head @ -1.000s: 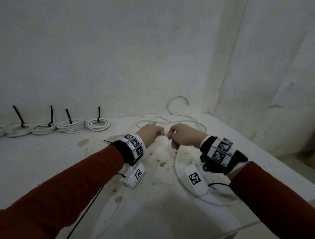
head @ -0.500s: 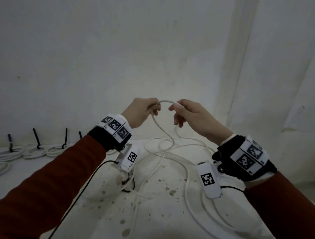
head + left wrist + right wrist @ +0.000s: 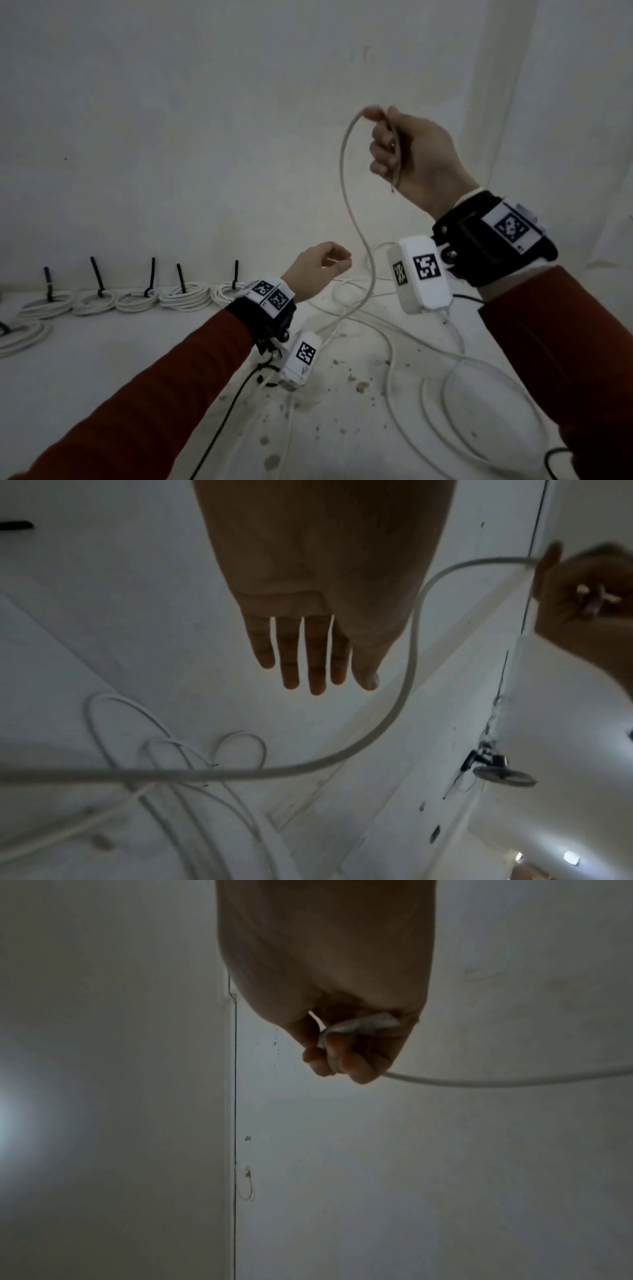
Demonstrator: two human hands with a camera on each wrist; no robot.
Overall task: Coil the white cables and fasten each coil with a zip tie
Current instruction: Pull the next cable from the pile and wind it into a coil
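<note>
White cable hangs from the right hand, whose fingers curl round its end, high above the table. Lower, just left of that strand, the left hand holds nothing, fingers straight. Loose cable loops lie on the table below both hands.

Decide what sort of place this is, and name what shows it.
Probably a bare makeshift work corner: plain white walls, a stained white table, and a row of tied cable coils beside loose white cable.
</note>
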